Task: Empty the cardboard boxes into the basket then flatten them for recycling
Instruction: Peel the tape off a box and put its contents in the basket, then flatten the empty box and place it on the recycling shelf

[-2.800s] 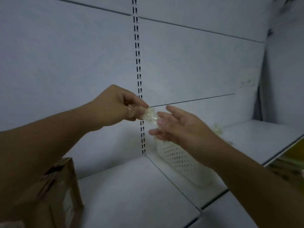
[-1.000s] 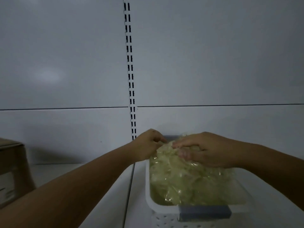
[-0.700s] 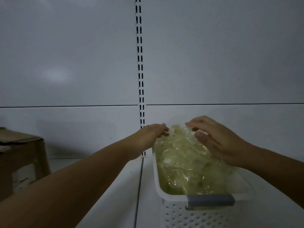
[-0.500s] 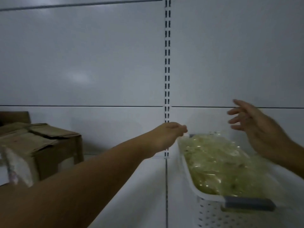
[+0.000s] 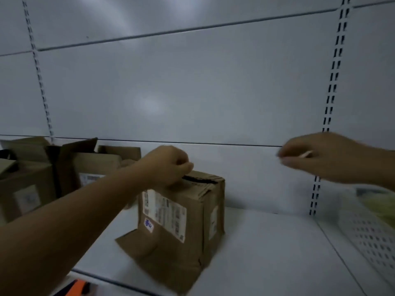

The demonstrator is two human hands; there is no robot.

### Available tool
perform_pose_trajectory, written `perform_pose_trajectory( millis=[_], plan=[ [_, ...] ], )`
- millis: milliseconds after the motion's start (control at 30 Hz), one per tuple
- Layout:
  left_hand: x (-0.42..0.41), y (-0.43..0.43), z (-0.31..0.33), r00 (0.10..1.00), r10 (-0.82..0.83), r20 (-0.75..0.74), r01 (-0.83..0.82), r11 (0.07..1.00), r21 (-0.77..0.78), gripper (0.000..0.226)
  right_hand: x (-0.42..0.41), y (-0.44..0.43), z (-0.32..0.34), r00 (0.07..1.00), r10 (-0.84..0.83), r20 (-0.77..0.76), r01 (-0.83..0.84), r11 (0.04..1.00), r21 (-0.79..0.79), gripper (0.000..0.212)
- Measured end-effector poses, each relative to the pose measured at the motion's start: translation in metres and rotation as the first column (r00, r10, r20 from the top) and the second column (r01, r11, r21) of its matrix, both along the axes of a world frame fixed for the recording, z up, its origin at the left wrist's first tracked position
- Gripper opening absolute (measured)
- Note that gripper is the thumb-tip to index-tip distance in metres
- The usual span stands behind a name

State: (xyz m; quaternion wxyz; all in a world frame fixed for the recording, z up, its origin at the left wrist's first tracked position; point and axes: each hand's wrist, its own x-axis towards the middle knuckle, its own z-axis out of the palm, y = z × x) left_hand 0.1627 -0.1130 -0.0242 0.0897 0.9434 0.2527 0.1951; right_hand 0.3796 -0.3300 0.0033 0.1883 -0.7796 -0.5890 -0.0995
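A brown cardboard box [image 5: 183, 227] with a white shipping label stands on the white shelf, one bottom flap splayed out at its front. My left hand [image 5: 168, 165] rests on the box's top edge beside a dark gap, fingers curled; whether it grips the flap is unclear. My right hand [image 5: 324, 157] hovers in the air to the right of the box, blurred, fingers bent, nothing visible in it. The white perforated basket [image 5: 372, 238] sits at the far right edge with greenish plastic wrap [image 5: 382, 206] inside.
Two more open cardboard boxes [image 5: 85, 165] stand at the left against the back panel. The shelf surface [image 5: 267, 253] stretches between the box and the basket. An orange object [image 5: 77, 289] shows below the shelf's front edge.
The view has swung left from the basket to the boxes. My left hand has moved from the basket's plastic to the top of the middle box. My right hand has left the basket.
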Motion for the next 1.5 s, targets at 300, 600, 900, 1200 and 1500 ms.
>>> perform_pose_trajectory(
  millis=[300,600,900,1200,1500],
  plan=[
    [-0.04,0.025,-0.049,0.936,-0.314,0.16,0.306,0.949,0.073,0.035,-0.087,0.123,-0.057,0.995,0.096,0.023,-0.096,0.995,0.003,0.034],
    [-0.074,0.004,-0.076,0.729,-0.554,0.403,0.379,0.816,0.436,0.009,-0.125,0.094,0.034,0.99,0.029,-0.137,0.091,0.607,0.789,0.048],
    [-0.06,-0.029,-0.143,0.918,-0.384,0.097,0.394,0.907,-0.145,0.046,-0.105,0.081,-0.074,0.974,-0.07,-0.217,0.107,0.981,0.161,0.049],
    [-0.055,-0.023,-0.129,0.733,-0.127,0.668,0.679,0.197,-0.707,0.059,-0.104,0.066,-0.092,0.983,0.079,-0.163,-0.107,0.979,-0.171,0.068],
    [-0.086,-0.018,-0.119,0.766,-0.279,0.579,0.642,0.297,-0.707,0.034,-0.122,0.097,-0.099,0.932,0.074,-0.354,-0.022,0.988,0.151,0.039]
  ],
)
